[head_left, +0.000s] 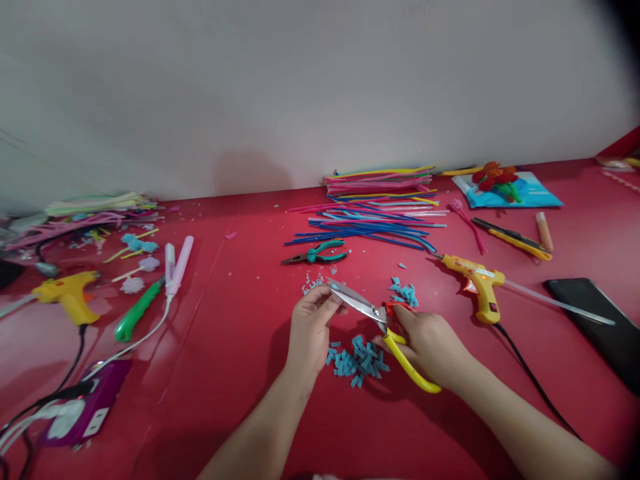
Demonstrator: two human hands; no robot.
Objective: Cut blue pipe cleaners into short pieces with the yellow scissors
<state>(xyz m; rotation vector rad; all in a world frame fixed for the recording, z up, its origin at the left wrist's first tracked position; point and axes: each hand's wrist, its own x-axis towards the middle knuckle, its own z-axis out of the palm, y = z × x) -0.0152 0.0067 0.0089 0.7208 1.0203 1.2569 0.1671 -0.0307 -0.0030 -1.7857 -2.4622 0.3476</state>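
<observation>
My right hand grips a pair of scissors with yellow and orange-red handles. Their blades point left and look nearly closed. At the blade tips, the thumb and fingers of my left hand are pinched together on a small light-blue piece, mostly hidden by the fingers. Between my wrists lies a pile of short blue cut pieces on the red table. Beyond the scissors sits a smaller heap of blue pieces. Fine pale clippings are scattered just past my left hand.
Pliers lie ahead, before bundled pipe cleaners. A yellow glue gun, a utility knife and a black phone lie right. Leftward are another glue gun, a green-handled tool, a pink iron and a purple power strip.
</observation>
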